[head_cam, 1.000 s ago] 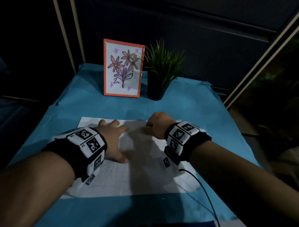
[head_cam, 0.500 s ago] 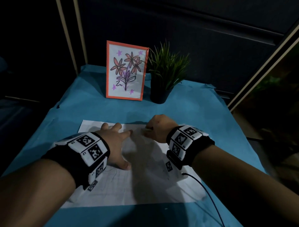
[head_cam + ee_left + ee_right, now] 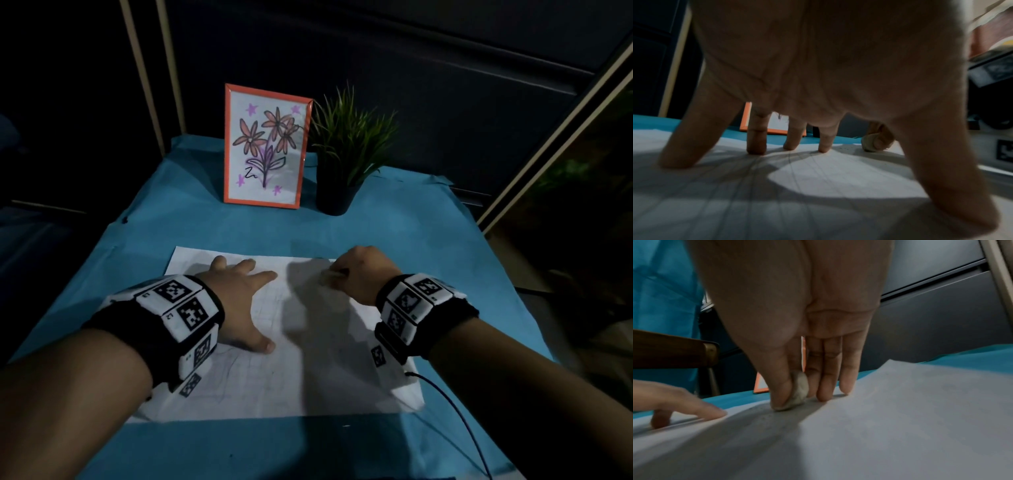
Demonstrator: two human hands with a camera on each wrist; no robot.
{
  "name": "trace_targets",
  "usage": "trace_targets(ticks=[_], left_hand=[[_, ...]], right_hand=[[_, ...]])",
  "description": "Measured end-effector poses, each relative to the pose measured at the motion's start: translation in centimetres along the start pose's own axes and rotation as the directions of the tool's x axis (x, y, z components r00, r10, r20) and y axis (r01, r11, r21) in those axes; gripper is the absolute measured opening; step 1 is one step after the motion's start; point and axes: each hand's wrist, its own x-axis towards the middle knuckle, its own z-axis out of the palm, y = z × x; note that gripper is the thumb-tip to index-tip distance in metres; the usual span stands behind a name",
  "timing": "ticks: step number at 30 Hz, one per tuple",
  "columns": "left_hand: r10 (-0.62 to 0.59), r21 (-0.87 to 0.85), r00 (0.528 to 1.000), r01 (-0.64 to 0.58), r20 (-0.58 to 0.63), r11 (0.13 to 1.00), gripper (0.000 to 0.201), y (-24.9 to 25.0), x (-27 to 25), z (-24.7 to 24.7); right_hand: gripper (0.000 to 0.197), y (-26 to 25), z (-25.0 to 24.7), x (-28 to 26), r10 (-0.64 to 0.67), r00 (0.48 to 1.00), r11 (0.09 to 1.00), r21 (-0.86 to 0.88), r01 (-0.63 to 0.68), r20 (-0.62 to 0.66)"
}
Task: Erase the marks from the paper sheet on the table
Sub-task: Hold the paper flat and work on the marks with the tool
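A white paper sheet [image 3: 308,383] with faint pencil lines lies on the blue-covered table [image 3: 191,233]. My left hand [image 3: 239,298] presses flat on the sheet's left part, fingers spread and straight [image 3: 756,142]. My right hand [image 3: 356,277] is at the sheet's far right part and pinches a small, worn whitish eraser [image 3: 798,394] between thumb and fingers, its lower end touching the paper [image 3: 900,418]. The eraser [image 3: 869,144] also shows in the left wrist view, past my fingertips. Eraser crumbs speckle the paper near it.
An orange-framed flower drawing [image 3: 265,147] stands at the back of the table beside a small potted plant [image 3: 342,154] in a black pot. A thin black cable [image 3: 459,414] runs from my right wrist band toward the near edge. Dark surroundings lie beyond the table edges.
Both hands stay on the sheet; the right hand with the eraser has shifted slightly over the far part of the paper. The head view has tilted a little.
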Motion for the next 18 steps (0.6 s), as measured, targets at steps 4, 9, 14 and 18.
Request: trace_targets(ticks=[4, 9, 14, 18], left_hand=[[-0.013, 0.003, 1.0, 0.013, 0.008, 1.0, 0.119, 0.3, -0.2, 0.1], [-0.021, 0.013, 1.0, 0.021, 0.009, 1.0, 0.119, 0.4, -0.2, 0.0], [-0.029, 0.034, 0.999, 0.029, 0.021, 0.999, 0.12, 0.4, 0.0, -0.1], [-0.021, 0.046, 1.0, 0.02, 0.02, 0.999, 0.122, 0.2, 0.3, -0.1]], right_hand=[[0.029, -0.5, 0.6, -0.8, -0.031, 0.999, 0.999, -0.014, 0.031, 0.023], [0.027, -0.7, 0.6, -1.7, -0.026, 1.0, 0.998, -0.052, 0.026, 0.014], [0.027, -0.8, 0.5, -1.5, -0.014, 1.0, 0.998, -0.063, 0.014, -0.006], [0.024, -1.3, 1.5, -3.2, -0.094, 0.993, 0.993, -0.068, 0.1, 0.077]])
